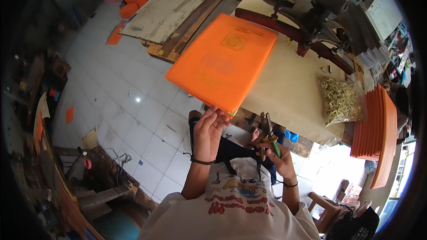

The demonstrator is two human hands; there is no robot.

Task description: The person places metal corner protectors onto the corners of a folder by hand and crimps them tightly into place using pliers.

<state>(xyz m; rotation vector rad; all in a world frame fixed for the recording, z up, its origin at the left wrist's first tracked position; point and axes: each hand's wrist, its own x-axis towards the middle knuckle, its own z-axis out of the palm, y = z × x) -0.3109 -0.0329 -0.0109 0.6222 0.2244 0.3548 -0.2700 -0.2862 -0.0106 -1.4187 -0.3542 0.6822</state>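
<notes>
An orange folder (222,62) with gold print lies on the paper-covered table (284,91), its near corner sticking out past the edge. A small gold metal piece (231,113) shows at that corner. My left hand (208,135) is palm up just below the corner, fingers slightly curled and close to it; whether they touch it is unclear. My right hand (279,158) is closed around the green-handled pliers (267,126), whose jaws point up, to the right of the corner and apart from it.
A plastic bag of small gold pieces (341,100) lies at the table's right, beside a stack of orange folders (373,129). A dark red metal bar (289,31) crosses the back. A worn board (167,11) lies at the back left. A wooden stool (327,209) stands at lower right.
</notes>
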